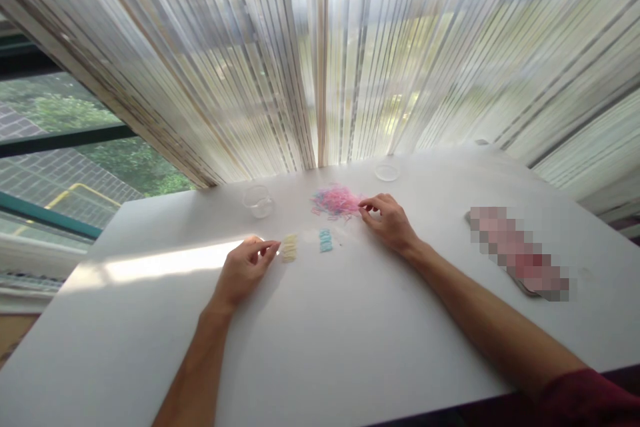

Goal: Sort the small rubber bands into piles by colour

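the near tabletop (pixel 310 347) is open, pink pile (pixel 336 201) obstructing beyond.

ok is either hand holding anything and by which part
Too small to tell: the right hand is at the pink pile, the left hand beside the yellow row.

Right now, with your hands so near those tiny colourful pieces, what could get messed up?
The right hand is at the edge of the mostly pink pile, so a quick pull might drag loose pieces across the table. The left hand is close beside the yellow group, so a small bump could spoil its neat line. The blue group sits between the two hands, so either one might brush it out of place.
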The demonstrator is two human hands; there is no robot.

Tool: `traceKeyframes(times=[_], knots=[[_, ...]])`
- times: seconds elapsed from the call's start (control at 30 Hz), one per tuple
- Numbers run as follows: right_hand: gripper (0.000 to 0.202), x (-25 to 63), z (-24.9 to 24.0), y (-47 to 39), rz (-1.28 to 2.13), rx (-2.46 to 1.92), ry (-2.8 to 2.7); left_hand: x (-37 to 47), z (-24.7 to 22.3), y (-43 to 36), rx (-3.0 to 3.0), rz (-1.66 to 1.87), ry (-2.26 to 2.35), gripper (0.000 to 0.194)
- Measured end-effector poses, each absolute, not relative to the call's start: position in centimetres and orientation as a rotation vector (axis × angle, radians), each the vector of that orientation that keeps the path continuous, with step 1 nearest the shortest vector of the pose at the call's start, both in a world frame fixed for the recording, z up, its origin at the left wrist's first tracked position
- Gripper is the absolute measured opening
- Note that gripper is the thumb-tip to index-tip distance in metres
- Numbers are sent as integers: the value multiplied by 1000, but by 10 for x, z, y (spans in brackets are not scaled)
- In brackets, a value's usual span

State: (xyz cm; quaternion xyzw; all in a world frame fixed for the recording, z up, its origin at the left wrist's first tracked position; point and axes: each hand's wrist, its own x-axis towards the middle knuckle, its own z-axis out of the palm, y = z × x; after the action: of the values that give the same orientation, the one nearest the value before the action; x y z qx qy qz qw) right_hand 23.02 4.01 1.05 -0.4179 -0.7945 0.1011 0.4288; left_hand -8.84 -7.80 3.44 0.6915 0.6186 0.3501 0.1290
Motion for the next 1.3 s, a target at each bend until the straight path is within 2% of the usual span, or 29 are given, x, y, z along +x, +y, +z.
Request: traceKeyframes(times=[0.27, 1.3], knots=[[6, 220, 15, 46, 189, -1042, -2172, -83, 36, -79, 2161, 1106, 1847, 24], [7, 228, 14, 41, 163, -1043, -2131, -82, 34, -80, 2190, 1079, 1867, 24]])
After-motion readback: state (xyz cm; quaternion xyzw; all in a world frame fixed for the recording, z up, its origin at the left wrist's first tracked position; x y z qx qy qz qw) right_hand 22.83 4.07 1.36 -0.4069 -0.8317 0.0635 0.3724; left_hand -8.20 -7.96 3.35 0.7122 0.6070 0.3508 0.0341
